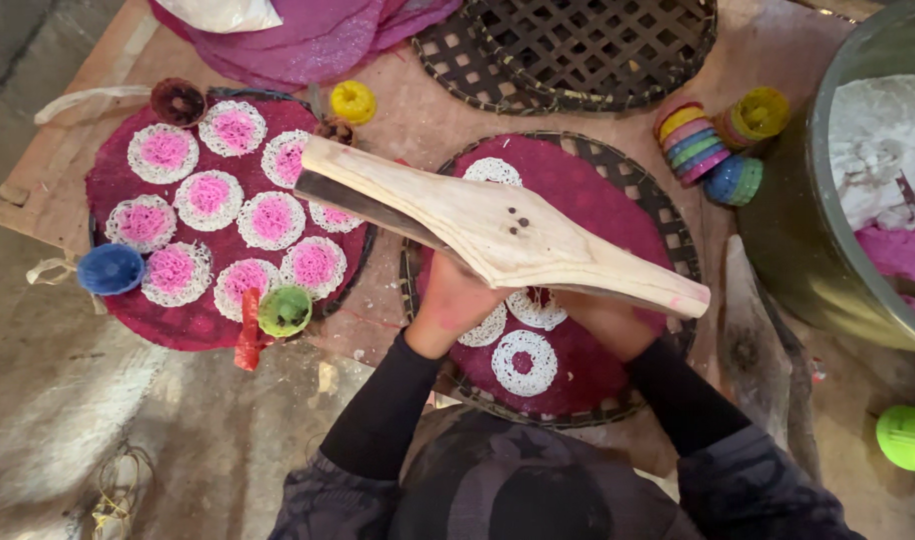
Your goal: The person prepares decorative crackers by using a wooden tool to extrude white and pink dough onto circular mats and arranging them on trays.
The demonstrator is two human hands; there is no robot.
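Left hand (456, 300) grips a wooden press (498, 228) (right hand hidden) over a woven tray (668, 215).

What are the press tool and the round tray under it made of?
Press tool: looks like pale, unfinished wood, with visible grain, a dark strip along its lower edge that could be metal, and small pins near the middle. Round tray: seems woven from dark flat strips, probably bamboo or cane, showing an open lattice at its rim; a magenta cloth-like sheet covers it.
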